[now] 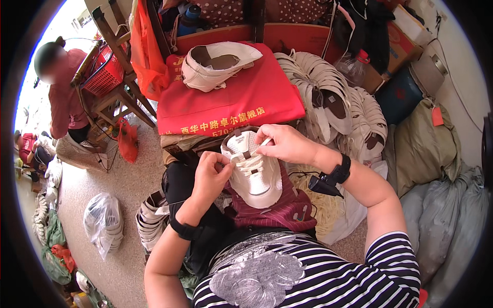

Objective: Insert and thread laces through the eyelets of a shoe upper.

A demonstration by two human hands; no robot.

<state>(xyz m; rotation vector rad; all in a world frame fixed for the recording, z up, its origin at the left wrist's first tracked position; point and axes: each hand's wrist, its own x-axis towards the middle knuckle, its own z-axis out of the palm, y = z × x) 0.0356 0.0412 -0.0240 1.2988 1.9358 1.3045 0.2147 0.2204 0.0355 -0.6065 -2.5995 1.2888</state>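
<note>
The left hand (208,177) is raised from a bent elbow, its fingers curled and its grip pinched on the lace (250,165) at the left edge of the pale shoe (259,186), which is rested on a maroon cloth (277,215) over the lap, toe pointed toward the body. The right hand (287,143) is angled in from the right, slightly farther forward, its grip clamped by thumb and forefinger on the lace beside the tongue. At far left, a co-worker (64,95) is seen near a wooden stand, by which a red basket (104,71) is held. On the speckled floor (128,190), a clear bag (101,218) is filled with shoes. Ahead, the worktop (174,141) is covered by a red cloth (226,108), on which a pale shoe upper (200,78) is placed. Beside it, more uppers (298,72) are packed in curved rows; at far right, grey sacks (447,220) are propped.
</note>
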